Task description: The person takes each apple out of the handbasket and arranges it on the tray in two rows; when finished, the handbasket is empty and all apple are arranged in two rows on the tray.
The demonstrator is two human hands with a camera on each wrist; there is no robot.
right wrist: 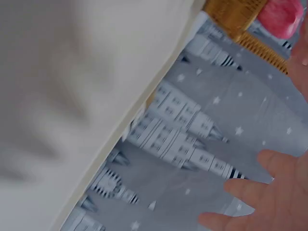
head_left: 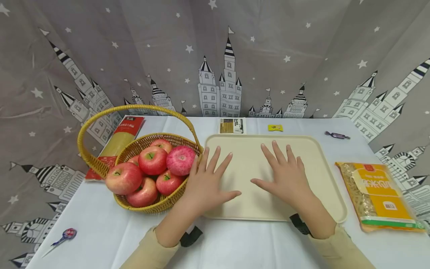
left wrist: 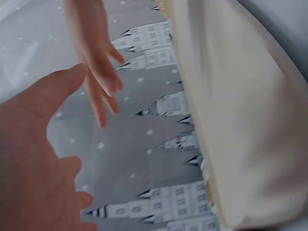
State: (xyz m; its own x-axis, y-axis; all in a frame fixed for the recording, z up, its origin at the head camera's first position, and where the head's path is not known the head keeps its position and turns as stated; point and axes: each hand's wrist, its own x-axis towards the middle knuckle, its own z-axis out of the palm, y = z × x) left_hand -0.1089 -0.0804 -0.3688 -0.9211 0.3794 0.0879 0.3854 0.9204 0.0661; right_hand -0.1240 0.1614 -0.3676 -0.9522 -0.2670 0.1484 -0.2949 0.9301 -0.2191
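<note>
Both hands hover over a cream tray (head_left: pixel 245 168), palms down with fingers spread, and neither holds anything. My left hand (head_left: pixel 205 188) is above the tray's left side, beside a wicker basket (head_left: pixel 152 208) of apples (head_left: pixel 152 160); its fingertips overlap the basket's rim in the head view, and whether they touch cannot be told. Over the tray's right half is my right hand (head_left: pixel 289 181). The left wrist view has the left hand (left wrist: pixel 29 149) with thumb stretched out. Straight fingers of the right hand (right wrist: pixel 269 197) show in the right wrist view.
A red-and-yellow bag (head_left: pixel 119 140) lies behind the basket, a lollipop (head_left: pixel 68 234) at front left. Behind the tray are a small printed packet (head_left: pixel 231 126) and a yellow wrapped sweet (head_left: pixel 275 127). A purple wrapped candy (head_left: pixel 337 135) and an orange food bag (head_left: pixel 379 194) lie right.
</note>
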